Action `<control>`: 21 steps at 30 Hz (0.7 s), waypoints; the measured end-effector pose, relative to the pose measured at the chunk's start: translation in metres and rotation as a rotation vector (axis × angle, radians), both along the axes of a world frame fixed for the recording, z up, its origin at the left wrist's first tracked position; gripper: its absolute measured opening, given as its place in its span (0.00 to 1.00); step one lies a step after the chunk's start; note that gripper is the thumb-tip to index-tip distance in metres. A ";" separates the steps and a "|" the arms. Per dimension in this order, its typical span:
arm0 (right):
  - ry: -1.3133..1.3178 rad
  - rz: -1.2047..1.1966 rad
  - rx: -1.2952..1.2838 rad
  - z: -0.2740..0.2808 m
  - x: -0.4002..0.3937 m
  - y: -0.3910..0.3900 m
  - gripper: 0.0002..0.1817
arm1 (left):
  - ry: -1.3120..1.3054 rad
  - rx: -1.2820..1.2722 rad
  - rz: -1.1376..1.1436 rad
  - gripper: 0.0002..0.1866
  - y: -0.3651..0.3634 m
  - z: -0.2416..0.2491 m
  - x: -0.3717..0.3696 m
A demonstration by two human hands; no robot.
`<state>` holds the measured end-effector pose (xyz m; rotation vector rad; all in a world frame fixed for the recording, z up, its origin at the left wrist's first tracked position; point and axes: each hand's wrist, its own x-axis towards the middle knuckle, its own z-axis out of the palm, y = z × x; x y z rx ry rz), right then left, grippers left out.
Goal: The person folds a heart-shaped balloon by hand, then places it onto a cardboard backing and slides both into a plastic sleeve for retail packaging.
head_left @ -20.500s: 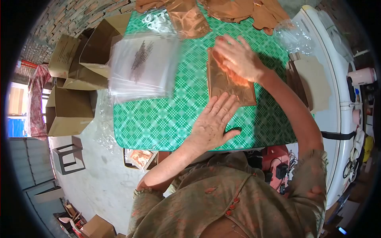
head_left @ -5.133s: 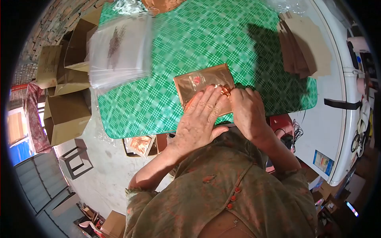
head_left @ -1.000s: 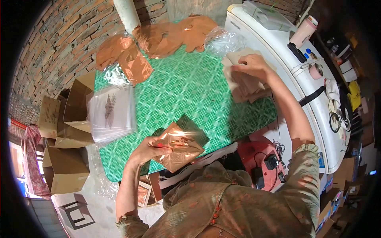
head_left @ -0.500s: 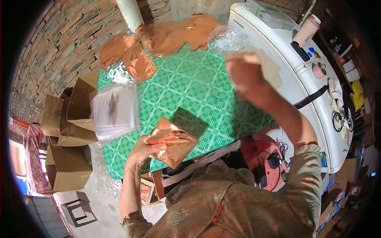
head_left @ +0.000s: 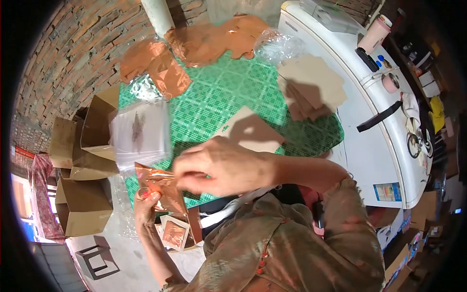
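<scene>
My left hand (head_left: 145,203) pinches the lower left of a copper-coloured foil pouch (head_left: 168,192) over the table's near edge. My right hand (head_left: 221,165) is at the pouch's right side, slightly blurred. Its fingers are curled in and overlap the foil, so what they grip, if anything, is hidden. A beige card (head_left: 253,138) with a small slot lies on the green checked tablecloth (head_left: 233,85), just beyond my right hand. More beige cards (head_left: 311,80) lie in a fanned pile at the table's right. A stack of clear plastic sleeves (head_left: 141,131) sits at the left edge.
Copper foil pouches (head_left: 209,44) are heaped along the back, beside crumpled clear plastic (head_left: 277,46). White plastic pieces (head_left: 145,88) lie at the back left. Cardboard boxes (head_left: 90,207) stand left of the table. A white appliance (head_left: 355,160) borders the right side.
My right hand has come from the card pile to the foil pouch. A beige card now lies on the tablecloth. My left hand has moved left and lower with the pouch.
</scene>
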<state>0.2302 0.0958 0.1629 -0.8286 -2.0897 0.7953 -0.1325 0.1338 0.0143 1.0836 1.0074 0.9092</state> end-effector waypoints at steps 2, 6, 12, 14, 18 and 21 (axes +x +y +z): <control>0.498 0.375 -0.051 0.042 -0.002 -0.017 0.05 | 0.010 0.000 0.057 0.22 -0.004 -0.004 -0.003; 1.081 0.751 0.002 0.062 -0.038 -0.039 0.07 | 0.017 -0.068 0.150 0.19 -0.016 0.001 0.017; 1.095 0.843 0.032 0.058 -0.063 -0.042 0.10 | -0.015 -0.079 0.179 0.15 -0.026 0.002 0.053; 1.090 0.857 0.041 0.057 -0.067 -0.041 0.11 | 0.020 -0.106 0.093 0.14 -0.026 0.011 0.048; 1.072 0.858 0.043 0.051 -0.073 -0.041 0.13 | -0.014 -0.119 0.091 0.18 -0.021 0.029 0.063; 1.058 0.840 0.038 0.045 -0.076 -0.042 0.15 | 0.031 -0.142 0.070 0.20 -0.021 0.020 0.059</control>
